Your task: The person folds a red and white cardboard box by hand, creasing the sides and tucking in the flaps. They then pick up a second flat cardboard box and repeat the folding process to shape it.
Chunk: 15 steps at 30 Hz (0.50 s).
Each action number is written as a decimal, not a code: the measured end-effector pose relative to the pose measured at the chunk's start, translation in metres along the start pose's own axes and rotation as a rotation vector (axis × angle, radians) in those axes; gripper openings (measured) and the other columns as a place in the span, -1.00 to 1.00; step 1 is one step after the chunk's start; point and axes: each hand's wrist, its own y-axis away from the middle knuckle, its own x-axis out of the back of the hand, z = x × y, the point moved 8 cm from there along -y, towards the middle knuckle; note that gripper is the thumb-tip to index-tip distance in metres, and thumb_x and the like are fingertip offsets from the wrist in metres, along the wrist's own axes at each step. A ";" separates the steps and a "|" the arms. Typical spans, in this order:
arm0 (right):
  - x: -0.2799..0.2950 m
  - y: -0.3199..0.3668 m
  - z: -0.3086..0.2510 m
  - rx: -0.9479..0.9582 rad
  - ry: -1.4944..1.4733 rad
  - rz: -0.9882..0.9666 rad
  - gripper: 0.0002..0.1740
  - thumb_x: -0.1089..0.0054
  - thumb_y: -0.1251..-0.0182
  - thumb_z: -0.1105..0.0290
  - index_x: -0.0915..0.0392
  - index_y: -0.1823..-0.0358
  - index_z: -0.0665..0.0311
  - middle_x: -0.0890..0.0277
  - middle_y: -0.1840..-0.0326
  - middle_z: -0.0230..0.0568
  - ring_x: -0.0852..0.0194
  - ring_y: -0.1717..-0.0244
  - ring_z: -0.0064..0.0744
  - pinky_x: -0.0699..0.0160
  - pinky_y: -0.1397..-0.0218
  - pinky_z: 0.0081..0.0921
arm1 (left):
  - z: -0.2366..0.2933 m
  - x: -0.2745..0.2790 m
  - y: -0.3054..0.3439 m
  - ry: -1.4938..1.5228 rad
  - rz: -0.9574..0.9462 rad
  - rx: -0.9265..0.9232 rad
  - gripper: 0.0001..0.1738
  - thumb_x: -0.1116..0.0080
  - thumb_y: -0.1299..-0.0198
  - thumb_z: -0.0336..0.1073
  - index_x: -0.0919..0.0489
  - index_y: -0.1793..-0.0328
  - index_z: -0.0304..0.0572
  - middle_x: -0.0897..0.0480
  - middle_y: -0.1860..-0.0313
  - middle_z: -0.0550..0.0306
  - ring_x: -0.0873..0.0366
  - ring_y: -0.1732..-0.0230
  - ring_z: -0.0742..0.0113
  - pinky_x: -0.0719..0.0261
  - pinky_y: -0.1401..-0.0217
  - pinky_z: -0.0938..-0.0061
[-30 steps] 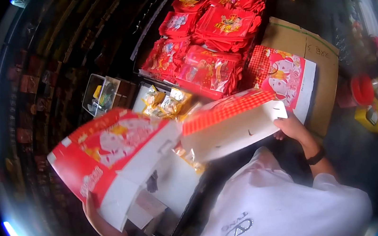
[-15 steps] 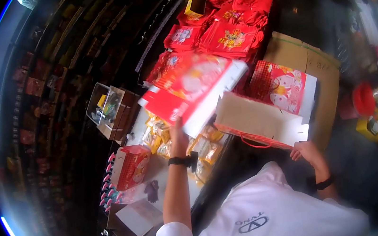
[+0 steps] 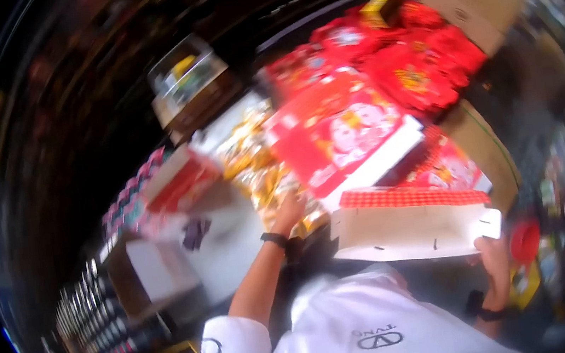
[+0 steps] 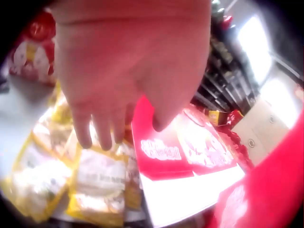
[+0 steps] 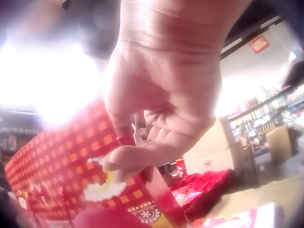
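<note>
My left hand [image 3: 292, 209] reaches down over the gold snack packets [image 3: 250, 163]. In the left wrist view its fingers [image 4: 102, 133] extend straight, tips right at one yellow-edged packet [image 4: 98, 183]. Beside that hand lies a red printed gift box [image 3: 337, 133] with white side, leaning over the red bags. My right hand [image 3: 494, 257] grips the end of another gift box [image 3: 411, 231], its open white inside facing me. In the right wrist view, thumb and fingers pinch the edge of its red-checked wall [image 5: 71, 156].
Red printed bags [image 3: 412, 74] are piled at the back, with a small yellow box [image 3: 385, 6] on top. Another red box [image 3: 181, 179] stands left on the white table [image 3: 231, 247], near a dark crumpled item [image 3: 196, 233]. A clear bin [image 3: 186, 71] sits behind. Cardboard [image 3: 481, 143] lies at right.
My left hand swung a red gift box over to the red bags, released it, and came down to the packets. My right hand kept its box, which has turned. The view has rotated.
</note>
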 end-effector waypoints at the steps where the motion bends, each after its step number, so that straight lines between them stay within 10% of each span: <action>1: -0.013 -0.002 -0.015 0.031 -0.007 -0.020 -0.63 -0.07 -0.31 0.51 -0.58 -0.09 0.57 -0.73 0.33 -0.01 -0.69 0.60 -0.29 -0.66 0.61 -0.44 | -0.014 0.004 0.011 -0.022 0.039 -0.172 -0.40 -0.18 -0.53 -0.10 -0.42 -0.50 -0.38 -0.70 -0.26 -0.31 -0.70 -0.25 -0.13 -0.64 -0.31 0.18; 5: -0.088 -0.013 -0.062 0.091 0.022 -0.215 -0.53 -0.10 -0.31 0.53 -0.50 -0.25 0.52 -0.73 0.27 -0.04 -0.69 0.57 -0.28 -0.68 0.60 -0.43 | 0.064 0.077 0.140 -0.241 -0.080 -0.195 -0.29 -0.34 -0.41 -0.14 -0.35 -0.59 -0.20 -0.61 -0.40 -0.25 -0.63 -0.33 -0.19 -0.63 -0.33 0.13; 15: -0.402 -0.003 -0.110 0.432 0.533 -0.711 -0.70 -0.20 -0.40 0.38 -0.70 0.16 0.56 -0.73 0.48 -0.04 -0.77 0.53 -0.30 -0.72 0.44 -0.40 | -0.104 0.172 0.277 0.438 0.570 -0.010 0.15 -0.48 -0.28 -0.39 0.07 -0.83 -0.06 -0.30 -0.71 -0.17 -0.45 -0.57 -0.13 -0.51 -0.49 0.00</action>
